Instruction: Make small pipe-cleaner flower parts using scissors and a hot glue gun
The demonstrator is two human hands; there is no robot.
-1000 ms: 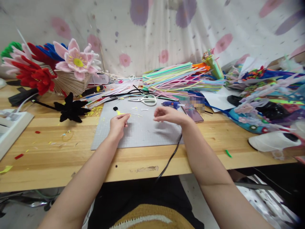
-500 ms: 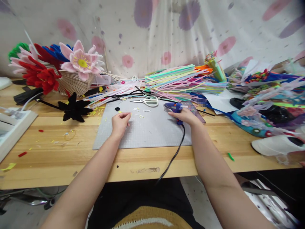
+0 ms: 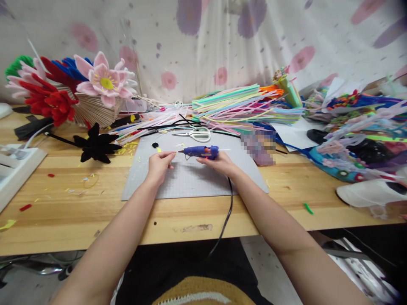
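My right hand (image 3: 222,163) was wrapped round the blue glue gun (image 3: 200,152), level above the grey mat (image 3: 197,184); I judged it light and rigid, safest held by its handle, well behind the likely hot nozzle. My left hand (image 3: 159,166), close before that nozzle, pinched a tiny scrap (image 3: 175,153), too small to make out, probably flimsy and best held by one end.

Glue gun (image 3: 195,151): smooth plastic. Tabletop (image 3: 76,212): smooth grained wood. Black flower (image 3: 97,144): fuzzy, matt.
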